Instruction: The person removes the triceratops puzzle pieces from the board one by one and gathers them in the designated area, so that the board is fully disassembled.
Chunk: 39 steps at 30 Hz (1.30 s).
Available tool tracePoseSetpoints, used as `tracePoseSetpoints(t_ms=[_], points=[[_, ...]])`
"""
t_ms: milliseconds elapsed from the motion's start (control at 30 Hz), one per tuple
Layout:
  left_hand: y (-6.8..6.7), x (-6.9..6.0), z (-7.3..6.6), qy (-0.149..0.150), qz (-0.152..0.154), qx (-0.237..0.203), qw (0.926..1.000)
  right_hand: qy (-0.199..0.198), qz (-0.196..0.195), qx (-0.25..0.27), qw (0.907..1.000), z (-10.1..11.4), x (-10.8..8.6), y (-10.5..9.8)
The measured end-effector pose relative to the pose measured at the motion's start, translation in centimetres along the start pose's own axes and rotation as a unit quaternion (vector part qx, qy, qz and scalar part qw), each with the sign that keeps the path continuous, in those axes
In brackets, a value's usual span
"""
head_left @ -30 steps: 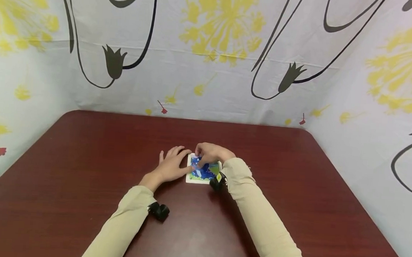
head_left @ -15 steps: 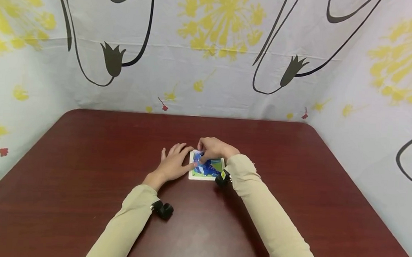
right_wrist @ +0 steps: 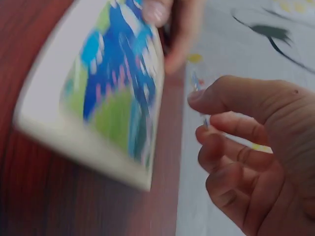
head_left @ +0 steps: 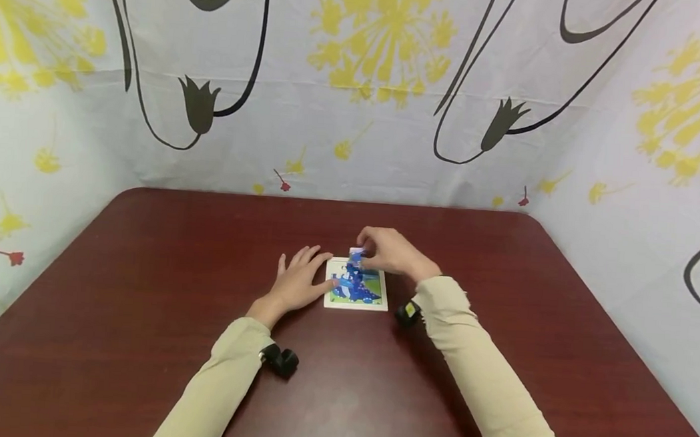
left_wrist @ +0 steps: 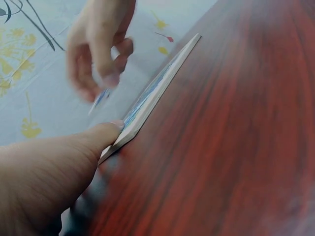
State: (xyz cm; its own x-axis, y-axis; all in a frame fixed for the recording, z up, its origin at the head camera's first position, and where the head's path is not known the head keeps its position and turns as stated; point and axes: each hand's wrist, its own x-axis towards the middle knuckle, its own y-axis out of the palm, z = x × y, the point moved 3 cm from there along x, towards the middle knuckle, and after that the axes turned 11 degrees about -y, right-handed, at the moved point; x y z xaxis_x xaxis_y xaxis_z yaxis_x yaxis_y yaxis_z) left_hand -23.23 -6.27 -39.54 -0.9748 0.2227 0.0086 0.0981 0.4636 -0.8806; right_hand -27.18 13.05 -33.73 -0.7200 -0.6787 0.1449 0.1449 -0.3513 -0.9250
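Note:
A small picture puzzle of a blue dinosaur lies on the table in a pale-framed puzzle board (head_left: 355, 306). My left hand (head_left: 294, 285) rests at the board's left side, fingers spread and fairly straight. Its thumb (left_wrist: 106, 133) presses on the board's edge. Above the board's far edge, my right hand (head_left: 393, 251) pinches a puzzle piece (head_left: 355, 257) between thumb and fingers. In the left wrist view that piece (left_wrist: 100, 101) is tilted and apart from the board. The right wrist view is blurred and shows the piece almost edge-on.
The dark red-brown table (head_left: 340, 378) extends around the board on all sides. A white cloth with yellow and grey flower prints (head_left: 384, 147) hangs behind the table and along both sides. A black wrist camera (head_left: 279, 360) sits on the left cuff.
My right hand has moved right and up from the board, bringing the puzzle piece with it. More of the picture shows now. My left hand has stayed at the board's left side.

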Motion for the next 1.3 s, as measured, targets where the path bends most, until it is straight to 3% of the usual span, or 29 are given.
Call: tracePoseSetpoints(t_ms=[133, 300, 533, 733, 900, 1133, 1300], points=[[-0.4, 0.0, 0.0, 0.008, -0.01, -0.013, 0.9998, 0.038, -0.026, 0.017, 0.9988, -1.9, -2.5, -1.3], [-0.6, 0.0, 0.1, 0.012, -0.001, -0.019, 0.9998, 0.054, -0.016, 0.052, 0.997, -3.7, -4.6, -1.2], [-0.8, 0.0, 0.2, 0.012, 0.003, -0.027, 0.9996, 0.076, -0.014, 0.051, 0.9957, -4.3, -5.0, -0.7], [-1.0, -0.3, 0.0, 0.014, 0.006, -0.031, 0.9994, 0.108, -0.022, 0.106, 0.9882, -4.2, -5.0, 0.1], [-0.5, -0.2, -0.1, 0.003, 0.02, -0.02, 0.9996, 0.111, -0.02, 0.145, 0.983, -4.5, -5.8, 0.4], [0.1, 0.1, -0.8, 0.015, 0.029, -0.011, 0.9994, 0.14, -0.078, 0.2, 0.9666, -5.8, -8.1, -1.5], [-0.1, -0.2, -0.2, 0.009, 0.025, -0.002, 0.9996, 0.125, -0.068, 0.177, 0.9739, -4.8, -7.7, -2.0]])
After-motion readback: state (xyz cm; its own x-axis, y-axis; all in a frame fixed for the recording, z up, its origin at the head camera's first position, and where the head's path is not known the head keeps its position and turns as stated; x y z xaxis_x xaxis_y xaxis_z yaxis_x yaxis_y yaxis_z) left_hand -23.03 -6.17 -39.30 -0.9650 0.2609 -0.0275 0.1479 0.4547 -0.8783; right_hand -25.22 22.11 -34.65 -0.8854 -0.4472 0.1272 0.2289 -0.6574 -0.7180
